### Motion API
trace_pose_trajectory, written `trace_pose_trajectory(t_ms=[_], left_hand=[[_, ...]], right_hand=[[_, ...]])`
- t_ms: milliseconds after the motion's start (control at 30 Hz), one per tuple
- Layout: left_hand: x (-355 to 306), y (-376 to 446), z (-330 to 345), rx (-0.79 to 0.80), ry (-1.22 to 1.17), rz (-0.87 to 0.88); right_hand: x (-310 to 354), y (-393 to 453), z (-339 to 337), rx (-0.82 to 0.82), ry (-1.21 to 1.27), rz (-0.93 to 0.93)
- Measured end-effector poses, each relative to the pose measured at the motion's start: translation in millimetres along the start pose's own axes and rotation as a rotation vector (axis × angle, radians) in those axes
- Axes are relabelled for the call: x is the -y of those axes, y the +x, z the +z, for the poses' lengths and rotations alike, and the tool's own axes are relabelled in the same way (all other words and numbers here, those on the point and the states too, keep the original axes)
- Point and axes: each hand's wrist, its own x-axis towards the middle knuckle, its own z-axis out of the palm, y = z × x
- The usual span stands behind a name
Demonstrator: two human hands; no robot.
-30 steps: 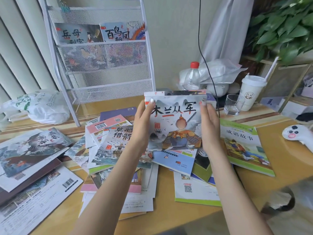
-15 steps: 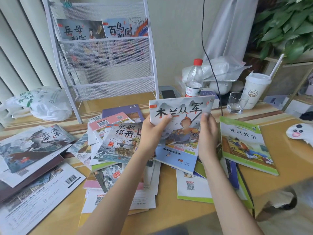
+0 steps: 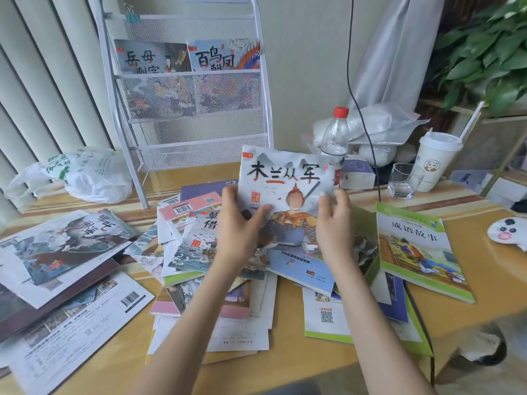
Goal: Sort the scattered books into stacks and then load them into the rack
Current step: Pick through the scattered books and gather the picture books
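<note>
I hold a thin picture book with a warrior on its grey cover (image 3: 288, 178) above the middle of the table. My left hand (image 3: 238, 223) grips its left edge, thumb on the cover. My right hand (image 3: 332, 223) holds its right edge. Beneath it lies a loose pile of scattered books (image 3: 196, 252). A green-edged book (image 3: 419, 249) lies flat to the right. More large books (image 3: 57, 252) overlap at the left. The white mesh rack (image 3: 188, 129) stands at the back, with two books (image 3: 188, 57) in its top pocket.
A plastic bottle with a red cap (image 3: 336, 138), a glass (image 3: 403, 181) and a white cup with a straw (image 3: 436, 161) stand at the back right. A white plastic bag (image 3: 85, 175) lies left of the rack. A black cable (image 3: 359, 109) hangs down the wall.
The warrior book was held upright a second ago, dropped lower and tilted back, and now sits a little further from me. Both hands have slid down its sides.
</note>
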Motion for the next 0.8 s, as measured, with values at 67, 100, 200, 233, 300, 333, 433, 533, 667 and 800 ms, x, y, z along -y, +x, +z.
trace_pose_trajectory(t_ms=[67, 100, 200, 233, 300, 333, 433, 533, 667, 800], left_hand=[[3, 14, -29, 0.022, 0.13, -0.081], [9, 21, -44, 0.03, 0.222, -0.166], [26, 27, -82, 0.05, 0.464, -0.359], [30, 23, -88, 0.071, 0.525, -0.388], [35, 14, -91, 0.111, 0.612, -0.421], [37, 11, -91, 0.11, 0.625, -0.405], [34, 17, -95, 0.047, 0.381, -0.452], [29, 31, -106, -0.004, -0.019, -0.656], [24, 29, -105, 0.185, -0.082, -0.768], [34, 24, -99, 0.12, -0.033, -0.631]], right_hand=[[10, -5, 15, 0.124, -0.082, 0.017], [13, -9, 25, 0.179, -0.129, 0.031], [16, -22, 57, 0.262, -0.253, 0.118], [15, -27, 66, 0.279, -0.28, 0.141], [11, -38, 80, 0.31, -0.318, 0.161], [9, -42, 84, 0.319, -0.329, 0.149], [9, -50, 88, 0.331, -0.33, 0.114], [14, -49, 83, 0.335, -0.281, 0.168], [15, -52, 83, 0.322, -0.258, 0.159], [14, -43, 77, 0.372, -0.133, 0.24]])
